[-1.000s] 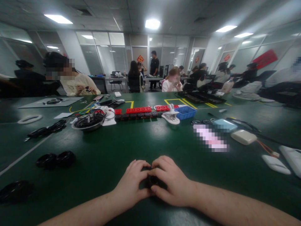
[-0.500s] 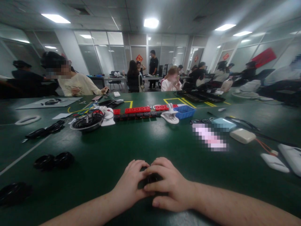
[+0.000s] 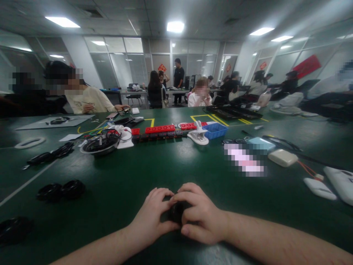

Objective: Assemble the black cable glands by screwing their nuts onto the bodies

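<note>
Head: hands (image 3: 198,217) on green table (image 3: 171,162), glass walls (image 3: 121,66).

Indoor, evenly bright. Light comes from ceiling panel lights (image 3: 175,26) above the far end of the green table (image 3: 176,165), with a pale sheen on the tabletop midway. Shadows are soft, only under the left hand (image 3: 150,217) and right hand (image 3: 200,217). The small black part (image 3: 176,212) gripped between them is too dark to read. Wide-angle bend and smear toward the table's left and right ends. Pixelated block (image 3: 244,160) on the table's right half.
</note>
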Motion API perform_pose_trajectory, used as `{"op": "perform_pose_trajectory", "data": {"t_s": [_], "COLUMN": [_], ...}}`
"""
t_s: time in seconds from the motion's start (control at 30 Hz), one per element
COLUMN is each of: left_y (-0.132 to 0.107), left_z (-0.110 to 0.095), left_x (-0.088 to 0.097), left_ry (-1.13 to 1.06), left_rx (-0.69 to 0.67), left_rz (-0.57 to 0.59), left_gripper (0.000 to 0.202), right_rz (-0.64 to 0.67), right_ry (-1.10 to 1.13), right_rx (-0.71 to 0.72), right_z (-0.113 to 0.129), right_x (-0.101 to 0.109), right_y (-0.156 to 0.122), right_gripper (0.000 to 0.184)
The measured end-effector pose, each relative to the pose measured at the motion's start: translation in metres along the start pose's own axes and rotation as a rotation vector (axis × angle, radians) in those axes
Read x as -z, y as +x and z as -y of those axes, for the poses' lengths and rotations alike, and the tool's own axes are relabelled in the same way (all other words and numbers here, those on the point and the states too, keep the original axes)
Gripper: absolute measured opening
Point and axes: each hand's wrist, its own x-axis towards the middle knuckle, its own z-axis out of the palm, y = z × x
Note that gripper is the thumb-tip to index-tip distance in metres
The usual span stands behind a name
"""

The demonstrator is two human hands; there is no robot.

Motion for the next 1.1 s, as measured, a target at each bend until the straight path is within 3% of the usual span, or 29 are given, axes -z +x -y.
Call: {"op": "perform_pose_trajectory", "data": {"t_s": [0.23,0.43,0.6,0.83,1.1], "left_y": [-0.001,0.000,0.000,0.000,0.000], "left_z": [-0.003,-0.004,-0.001,0.002,0.003], "left_x": [0.003,0.004,0.001,-0.002,-0.003], "left_ry": [-0.001,-0.005,-0.003,0.009,0.002], "left_rx": [0.033,0.045,0.030,0.016,0.015], "left_rz": [0.008,0.019,0.001,-0.007,0.000], "left_gripper": [0.034,0.034,0.034,0.035,0.033], "right_rz": [-0.028,0.017,0.067,0.176,0.209], "right_ry": [-0.093,-0.143,-0.244,-0.453,-0.572], "right_rx": [-0.173,-0.232,-0.235,-0.208,-0.196], "right_z": [-0.007,-0.005,-0.004,0.004,0.011], "right_x": [-0.002,-0.001,-0.002,0.000,-0.001], "right_y": [-0.003,-0.004,-0.004,0.001,0.005], "right_gripper": [0.025,0.034,0.044,0.045,0.044]}}
